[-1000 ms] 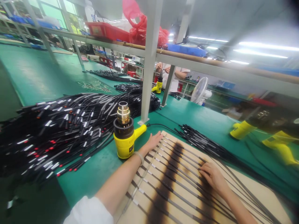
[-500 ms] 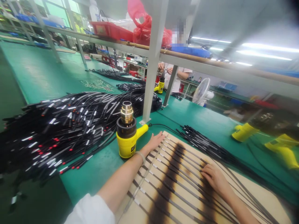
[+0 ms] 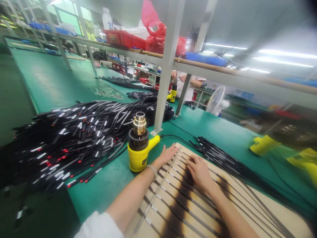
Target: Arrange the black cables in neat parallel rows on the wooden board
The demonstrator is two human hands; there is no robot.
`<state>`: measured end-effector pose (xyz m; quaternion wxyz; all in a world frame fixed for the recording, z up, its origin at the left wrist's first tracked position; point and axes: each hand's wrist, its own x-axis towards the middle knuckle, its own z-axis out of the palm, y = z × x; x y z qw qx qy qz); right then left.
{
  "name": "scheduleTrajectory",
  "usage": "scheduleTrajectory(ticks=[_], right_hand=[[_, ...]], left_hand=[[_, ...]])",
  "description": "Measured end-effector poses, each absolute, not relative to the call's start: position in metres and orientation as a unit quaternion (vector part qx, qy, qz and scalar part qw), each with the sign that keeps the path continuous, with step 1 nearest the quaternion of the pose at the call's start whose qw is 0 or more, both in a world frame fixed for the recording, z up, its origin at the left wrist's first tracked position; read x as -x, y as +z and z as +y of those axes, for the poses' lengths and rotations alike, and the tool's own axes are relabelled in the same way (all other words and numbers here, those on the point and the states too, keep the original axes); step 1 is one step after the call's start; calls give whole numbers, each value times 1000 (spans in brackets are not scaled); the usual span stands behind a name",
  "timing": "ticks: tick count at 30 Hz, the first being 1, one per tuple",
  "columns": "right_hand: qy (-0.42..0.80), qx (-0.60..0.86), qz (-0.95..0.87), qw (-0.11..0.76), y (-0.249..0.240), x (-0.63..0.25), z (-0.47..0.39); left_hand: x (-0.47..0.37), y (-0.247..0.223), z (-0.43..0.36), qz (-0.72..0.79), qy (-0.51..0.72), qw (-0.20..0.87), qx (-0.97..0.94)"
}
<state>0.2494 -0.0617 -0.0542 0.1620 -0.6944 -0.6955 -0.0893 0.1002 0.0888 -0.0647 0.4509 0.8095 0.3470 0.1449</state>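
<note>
Black and grey cables (image 3: 183, 190) lie side by side across a pale wooden board (image 3: 146, 228) with dark scorched bands. A thin rod (image 3: 155, 195) runs across their labelled ends on the left side. My left hand (image 3: 169, 154) rests on the board's far left corner, fingers stretched out flat over the end of the farthest cables. Over the nearer scorched band, my right hand (image 3: 200, 172) has its fingers bent and pinched at one of the far cables; the fingertips partly hide it. A yellow heat gun (image 3: 137, 155) stands nozzle up beside my left forearm.
A big pile of black cables (image 3: 81, 132) covers the table's left. Another bundle (image 3: 218, 155) lies beyond the board. A metal post (image 3: 164, 82) holds up the shelf (image 3: 210, 66). More yellow heat guns (image 3: 264, 144) stand at right. A person (image 3: 189, 84) works across the table.
My right hand has slid left along the cables, from the farther scorched band to the one nearer my left hand. My left hand stays at the board's corner. The view has shifted slightly.
</note>
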Motion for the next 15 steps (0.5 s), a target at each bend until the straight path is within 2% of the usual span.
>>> scheduleTrajectory(ticks=[7, 15], right_hand=[[-89, 717, -669, 177, -67, -229, -38], [-81, 723, -630, 271, -77, -274, -105]], left_hand=[[-98, -61, 85, 342, 130, 446, -817], [-101, -57, 87, 343, 125, 434, -824]])
